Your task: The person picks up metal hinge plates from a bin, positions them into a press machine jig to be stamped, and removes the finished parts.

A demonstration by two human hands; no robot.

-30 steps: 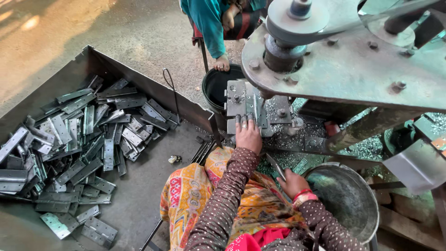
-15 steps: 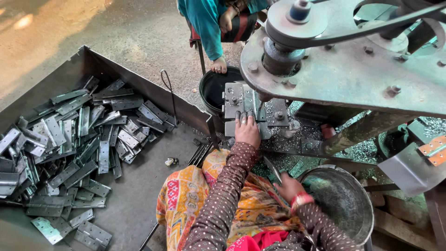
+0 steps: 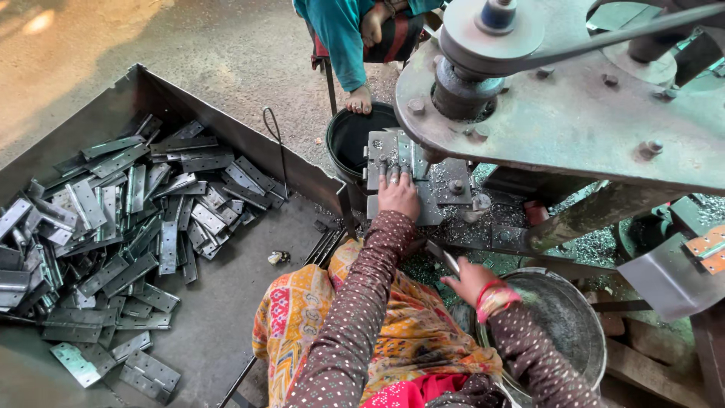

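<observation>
Tray: a large dark sheet-metal tray (image 3: 226, 136) with raised walls fills the left of the scene, set on the floor beside the person's knee.
Hinge plates: a loose heap of flat grey metal hinge plates (image 3: 113, 227) with punched holes lies in the left part of the tray, piled every which way; a few lie apart at the near left corner.
Rods: thin dark rods (image 3: 326, 243) lean at the tray's right edge, just beside the person's patterned orange lap.
Bucket: a black bucket (image 3: 349, 140) stands far of the press bed, near a second person's bare foot (image 3: 361, 100) and teal clothing.
Left hand: the left hand (image 3: 398, 195) reaches far, laid palm down on the press bed, fingers stretched flat and pressing on a grey metal plate (image 3: 393, 155); it pins the plate rather than gripping it.
Press: a heavy greenish machine body (image 3: 574, 121) with a pulley and belt overhangs the bed on the right; metal chips litter the base below.
Right hand: the right hand (image 3: 470, 279), wrist ringed with red bangles, sits nearer, fingers curled around a slim metal lever (image 3: 444, 258).
Pan: a round dented metal pan (image 3: 566, 317) lies just right of that hand.
</observation>
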